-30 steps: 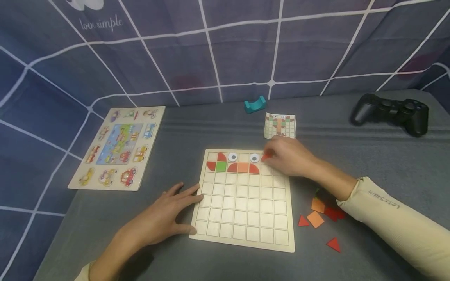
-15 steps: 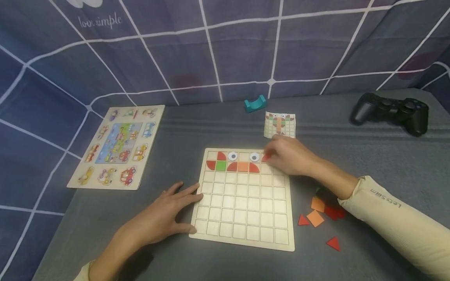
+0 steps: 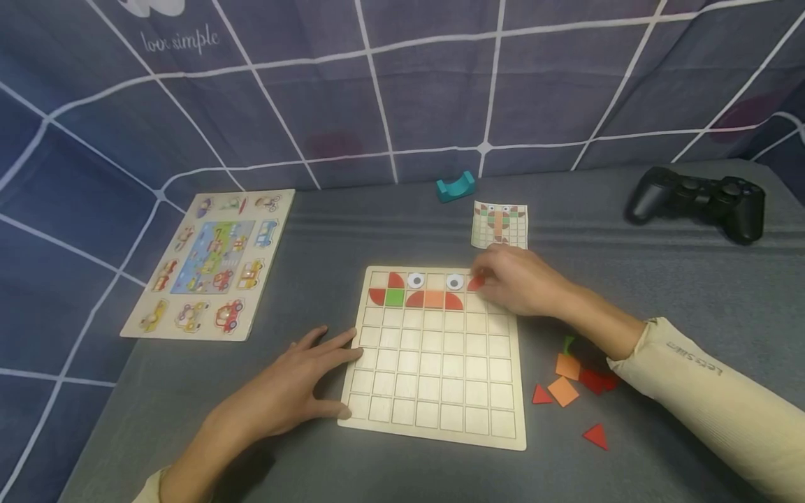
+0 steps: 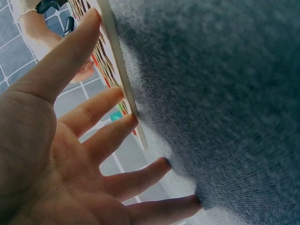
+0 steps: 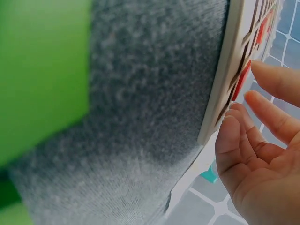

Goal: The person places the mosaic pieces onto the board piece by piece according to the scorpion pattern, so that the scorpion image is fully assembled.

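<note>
We rest the spread left hand (image 3: 292,384) against the board's (image 3: 430,365) left edge; the red piece (image 3: 475,283) lies at the right hand's (image 3: 518,281) fingertips, whether pinched we cannot tell.

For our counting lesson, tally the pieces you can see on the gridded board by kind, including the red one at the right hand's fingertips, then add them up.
Red pieces: 5
Eye pieces: 2
Green piece: 1
Orange piece: 1
Total: 9 visible; the right hand covers some squares.
</note>
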Demonstrator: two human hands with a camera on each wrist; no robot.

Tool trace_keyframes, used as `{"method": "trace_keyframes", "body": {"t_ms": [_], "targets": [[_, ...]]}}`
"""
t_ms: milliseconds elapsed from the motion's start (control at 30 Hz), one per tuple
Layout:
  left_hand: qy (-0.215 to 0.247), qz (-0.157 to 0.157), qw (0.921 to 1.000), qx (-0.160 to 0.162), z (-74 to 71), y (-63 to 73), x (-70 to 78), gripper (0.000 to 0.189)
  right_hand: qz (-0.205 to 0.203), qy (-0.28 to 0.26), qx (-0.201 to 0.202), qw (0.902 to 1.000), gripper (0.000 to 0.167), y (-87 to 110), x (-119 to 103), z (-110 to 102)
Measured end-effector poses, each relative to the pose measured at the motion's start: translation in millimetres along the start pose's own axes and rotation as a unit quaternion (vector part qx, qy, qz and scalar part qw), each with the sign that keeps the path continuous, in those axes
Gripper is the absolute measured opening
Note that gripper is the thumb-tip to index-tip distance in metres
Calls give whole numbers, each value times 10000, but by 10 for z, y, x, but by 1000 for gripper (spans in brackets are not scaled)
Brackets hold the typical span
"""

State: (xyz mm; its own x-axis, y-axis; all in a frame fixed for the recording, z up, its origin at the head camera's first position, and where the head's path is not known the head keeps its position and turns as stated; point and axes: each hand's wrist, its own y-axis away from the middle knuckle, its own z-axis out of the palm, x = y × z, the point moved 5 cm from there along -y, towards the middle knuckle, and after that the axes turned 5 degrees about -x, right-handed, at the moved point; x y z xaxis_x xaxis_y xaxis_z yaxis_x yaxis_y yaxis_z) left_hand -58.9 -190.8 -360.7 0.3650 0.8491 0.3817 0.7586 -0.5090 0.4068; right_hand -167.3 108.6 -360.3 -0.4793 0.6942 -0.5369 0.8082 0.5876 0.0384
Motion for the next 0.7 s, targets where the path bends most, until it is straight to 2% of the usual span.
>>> {"method": "trace_keyframes", "body": {"t_ms": [167,333,700], "targets": [[-38,47,10000,57,-6,6,2,76,-120,-186,198,9996,17,73,-21,-73],[4,-1,10000,24,-1,4,-1,76,-33,-290,152,9995,15,200,-11,-135],[-10,-66,10000,-25,-3,-3,0,77,258,-178,221,9993,20,669,165,-256]]}}
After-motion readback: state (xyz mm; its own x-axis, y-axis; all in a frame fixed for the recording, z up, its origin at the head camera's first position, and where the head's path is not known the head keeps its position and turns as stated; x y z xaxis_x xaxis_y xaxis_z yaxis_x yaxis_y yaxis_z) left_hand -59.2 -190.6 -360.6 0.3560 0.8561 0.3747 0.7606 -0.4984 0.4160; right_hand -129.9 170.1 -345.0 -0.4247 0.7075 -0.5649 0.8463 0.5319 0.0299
